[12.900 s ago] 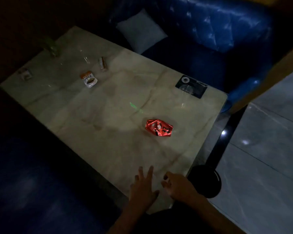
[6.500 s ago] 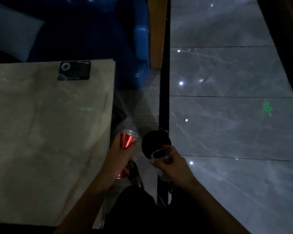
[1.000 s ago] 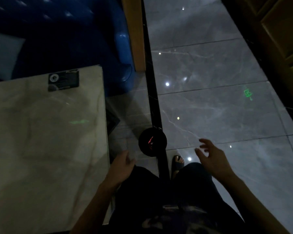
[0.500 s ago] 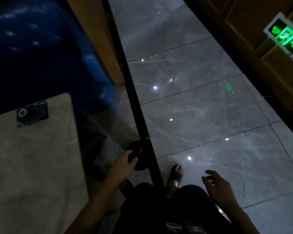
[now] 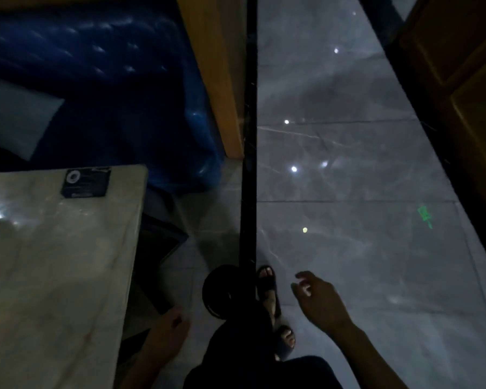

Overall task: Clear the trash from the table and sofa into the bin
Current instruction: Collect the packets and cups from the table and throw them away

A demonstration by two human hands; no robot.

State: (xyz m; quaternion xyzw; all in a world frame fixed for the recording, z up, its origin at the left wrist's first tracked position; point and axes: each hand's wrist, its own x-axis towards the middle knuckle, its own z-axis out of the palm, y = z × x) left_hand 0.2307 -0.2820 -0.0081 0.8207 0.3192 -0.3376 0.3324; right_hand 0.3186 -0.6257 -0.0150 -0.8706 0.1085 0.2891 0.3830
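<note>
Bin (image 5: 222,290) dark, round, on the floor (image 5: 362,248) at frame bottom centre, just right of the surface (image 5: 54,276) corner, astride a black floor strip (image 5: 249,164); contents too dark to tell; sandalled foot (image 5: 267,287) just beside bin on its right, second foot (image 5: 285,339) nearer the camera.

Left hand (image 5: 166,331) low, between surface edge and bin, fingers loosely curled, holding nothing visible; apart from the bin rim, not touching.

Right hand (image 5: 319,299) over the floor, right of the feet, fingers spread and slack, empty.

Surface pale marble, lower left; dark card (image 5: 86,183) lying flat near its far right corner; light glare on the left part; no trash in the visible part.

Sofa (image 5: 110,94) blue, tufted, beyond the surface; pale cushion (image 5: 17,116) on the seat at left edge.

Tan panel (image 5: 213,74) rising between sofa and strip.

Floor grey, glossy tile, bright spot reflections; green glow (image 5: 424,216) on the tile at right; dark wood panelling (image 5: 460,80) along the right edge.

Scene very dim, somewhat blurred.
</note>
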